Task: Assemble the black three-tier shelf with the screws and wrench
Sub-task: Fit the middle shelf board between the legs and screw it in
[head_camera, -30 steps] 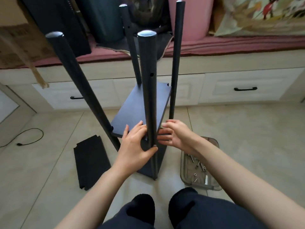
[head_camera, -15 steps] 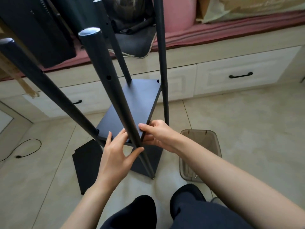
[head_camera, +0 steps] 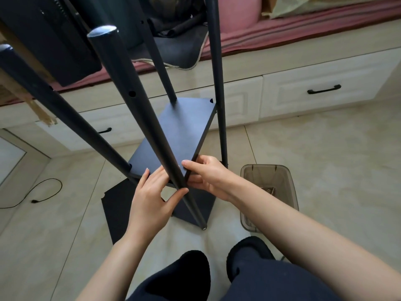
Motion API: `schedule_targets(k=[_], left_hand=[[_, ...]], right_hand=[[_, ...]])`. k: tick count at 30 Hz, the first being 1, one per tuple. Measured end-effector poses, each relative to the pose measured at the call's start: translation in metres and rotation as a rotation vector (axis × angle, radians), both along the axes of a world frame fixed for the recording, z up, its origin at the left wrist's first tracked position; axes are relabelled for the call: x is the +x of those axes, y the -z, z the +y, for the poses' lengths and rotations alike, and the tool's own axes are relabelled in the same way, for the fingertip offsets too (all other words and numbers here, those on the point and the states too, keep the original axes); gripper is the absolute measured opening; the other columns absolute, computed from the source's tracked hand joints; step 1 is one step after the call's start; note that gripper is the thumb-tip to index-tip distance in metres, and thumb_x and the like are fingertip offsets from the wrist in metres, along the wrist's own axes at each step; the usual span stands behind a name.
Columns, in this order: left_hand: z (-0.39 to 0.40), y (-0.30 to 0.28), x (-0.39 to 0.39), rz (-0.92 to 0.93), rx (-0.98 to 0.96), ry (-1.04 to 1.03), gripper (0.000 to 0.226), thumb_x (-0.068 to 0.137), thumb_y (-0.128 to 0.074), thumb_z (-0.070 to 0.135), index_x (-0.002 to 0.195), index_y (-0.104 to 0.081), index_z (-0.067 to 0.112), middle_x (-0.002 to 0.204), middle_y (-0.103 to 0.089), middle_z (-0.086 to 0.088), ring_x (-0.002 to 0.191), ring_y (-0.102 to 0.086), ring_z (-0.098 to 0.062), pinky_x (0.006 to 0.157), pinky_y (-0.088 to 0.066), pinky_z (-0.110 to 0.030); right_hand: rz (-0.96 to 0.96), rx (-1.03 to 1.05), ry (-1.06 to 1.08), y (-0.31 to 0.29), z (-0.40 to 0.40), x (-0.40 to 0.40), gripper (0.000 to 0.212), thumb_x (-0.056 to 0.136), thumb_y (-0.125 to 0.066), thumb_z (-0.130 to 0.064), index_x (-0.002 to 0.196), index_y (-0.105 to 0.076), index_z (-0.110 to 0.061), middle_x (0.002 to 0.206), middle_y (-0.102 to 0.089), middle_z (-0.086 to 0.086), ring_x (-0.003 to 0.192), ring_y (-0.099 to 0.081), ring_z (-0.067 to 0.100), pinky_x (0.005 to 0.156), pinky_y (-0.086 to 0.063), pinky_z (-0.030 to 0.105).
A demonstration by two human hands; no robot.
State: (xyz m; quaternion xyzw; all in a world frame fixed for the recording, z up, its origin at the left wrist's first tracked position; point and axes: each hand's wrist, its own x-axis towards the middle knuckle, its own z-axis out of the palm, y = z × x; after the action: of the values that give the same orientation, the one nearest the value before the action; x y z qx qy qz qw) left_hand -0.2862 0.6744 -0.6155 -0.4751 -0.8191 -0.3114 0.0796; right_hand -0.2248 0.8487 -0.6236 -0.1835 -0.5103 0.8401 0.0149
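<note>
The black shelf frame stands on the floor with its poles leaning toward me. The near pole [head_camera: 138, 105] runs down between my hands. A black shelf board [head_camera: 180, 131] sits partway up the poles, above a lower board [head_camera: 195, 207] near the floor. My left hand [head_camera: 149, 198] holds the near pole between thumb and fingers, just under the board's near corner. My right hand [head_camera: 208, 174] pinches that corner of the board, thumb on top. No wrench is visible.
A loose black board [head_camera: 115, 205] lies on the tiles to the left. To the right stands a clear plastic bin [head_camera: 288, 177] with small hardware [head_camera: 269, 190] inside. White drawers [head_camera: 323, 91] and a cushioned bench run behind. A cable [head_camera: 43, 192] lies far left. My knees [head_camera: 184, 276] are below.
The poles now lean further left and toward me in view. Both hands stay at the near pole and board corner, and my right thumb has come up onto the board's top.
</note>
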Motion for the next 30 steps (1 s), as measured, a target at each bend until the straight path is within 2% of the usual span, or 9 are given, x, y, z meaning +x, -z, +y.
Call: schedule_targets(k=[6, 9, 13, 16, 18, 20, 23, 25, 30], left_hand=[[0.002, 0.001, -0.001, 0.007, 0.021, 0.0, 0.048, 0.087, -0.068, 0.042, 0.132, -0.063, 0.024, 0.136, -0.043, 0.036, 0.134, -0.038, 0.011, 0.12, -0.018, -0.037], [0.001, 0.003, -0.001, 0.002, 0.033, -0.001, 0.042, 0.09, -0.07, 0.042, 0.126, -0.067, 0.02, 0.133, -0.044, 0.036, 0.133, -0.04, 0.01, 0.121, -0.014, -0.029], [0.002, 0.002, 0.002, -0.028, 0.039, -0.007, 0.046, 0.086, -0.065, 0.042, 0.125, -0.068, 0.018, 0.132, -0.048, 0.031, 0.132, -0.046, 0.001, 0.122, -0.009, -0.019], [0.003, 0.002, 0.002, -0.03, 0.045, -0.011, 0.043, 0.089, -0.071, 0.039, 0.127, -0.066, 0.018, 0.132, -0.046, 0.032, 0.131, -0.045, 0.004, 0.122, -0.013, -0.025], [0.003, 0.003, 0.002, -0.023, 0.053, -0.013, 0.043, 0.089, -0.074, 0.035, 0.127, -0.066, 0.017, 0.134, -0.05, 0.026, 0.131, -0.045, 0.005, 0.122, -0.015, -0.029], [0.003, 0.002, 0.003, -0.029, 0.055, -0.017, 0.044, 0.087, -0.072, 0.033, 0.127, -0.065, 0.017, 0.134, -0.052, 0.02, 0.131, -0.042, 0.011, 0.122, -0.016, -0.032], [0.004, 0.001, 0.004, -0.027, 0.043, -0.018, 0.046, 0.085, -0.069, 0.032, 0.128, -0.065, 0.015, 0.134, -0.055, 0.013, 0.132, -0.037, 0.014, 0.122, -0.021, -0.045], [0.003, 0.0, 0.005, -0.026, 0.035, -0.018, 0.046, 0.084, -0.069, 0.03, 0.127, -0.065, 0.013, 0.134, -0.056, 0.01, 0.133, -0.038, 0.012, 0.121, -0.025, -0.054], [0.004, -0.001, 0.006, -0.029, 0.026, -0.024, 0.047, 0.084, -0.072, 0.027, 0.128, -0.064, 0.011, 0.134, -0.055, 0.01, 0.132, -0.034, 0.022, 0.116, -0.031, -0.063]], right_hand=[[-0.012, -0.102, -0.003, 0.002, 0.008, 0.011, 0.035, 0.1, -0.057, -0.024, 0.129, -0.055, -0.005, 0.11, -0.073, 0.015, 0.101, -0.071, 0.03, 0.095, -0.055, 0.044], [-0.074, -0.059, 0.05, 0.016, 0.03, 0.034, 0.026, 0.1, -0.057, -0.023, 0.12, -0.058, -0.006, 0.101, -0.075, 0.014, 0.097, -0.073, 0.029, 0.083, -0.06, 0.036], [-0.297, 0.185, 0.156, 0.056, 0.075, 0.081, 0.02, 0.1, -0.056, -0.017, 0.117, -0.06, -0.008, 0.094, -0.077, 0.009, 0.087, -0.075, 0.022, 0.076, -0.06, 0.031], [-0.469, 0.37, 0.155, 0.093, 0.098, 0.11, 0.013, 0.1, -0.054, -0.011, 0.108, -0.063, -0.007, 0.089, -0.075, 0.009, 0.075, -0.074, 0.016, 0.068, -0.058, 0.027], [-0.573, 0.453, 0.089, 0.114, 0.104, 0.118, 0.011, 0.098, -0.054, -0.006, 0.093, -0.063, -0.002, 0.084, -0.072, 0.009, 0.066, -0.07, 0.014, 0.063, -0.055, 0.024], [-0.659, 0.584, -0.015, 0.134, 0.105, 0.117, 0.016, 0.096, -0.053, -0.004, 0.085, -0.063, 0.0, 0.084, -0.07, 0.012, 0.072, -0.067, 0.018, 0.069, -0.055, 0.028], [-0.776, 0.856, -0.211, 0.158, 0.102, 0.109, 0.017, 0.095, -0.056, -0.008, 0.101, -0.069, 0.002, 0.102, -0.071, 0.014, 0.097, -0.068, 0.026, 0.088, -0.056, 0.036], [-0.84, 0.995, -0.323, 0.174, 0.101, 0.106, 0.024, 0.096, -0.055, -0.007, 0.117, -0.062, 0.0, 0.118, -0.066, 0.016, 0.111, -0.063, 0.029, 0.094, -0.051, 0.035], [-0.911, 1.153, -0.419, 0.206, 0.103, 0.1, 0.037, 0.098, -0.053, -0.009, 0.134, -0.05, -0.003, 0.128, -0.06, 0.018, 0.117, -0.06, 0.032, 0.093, -0.049, 0.033]])
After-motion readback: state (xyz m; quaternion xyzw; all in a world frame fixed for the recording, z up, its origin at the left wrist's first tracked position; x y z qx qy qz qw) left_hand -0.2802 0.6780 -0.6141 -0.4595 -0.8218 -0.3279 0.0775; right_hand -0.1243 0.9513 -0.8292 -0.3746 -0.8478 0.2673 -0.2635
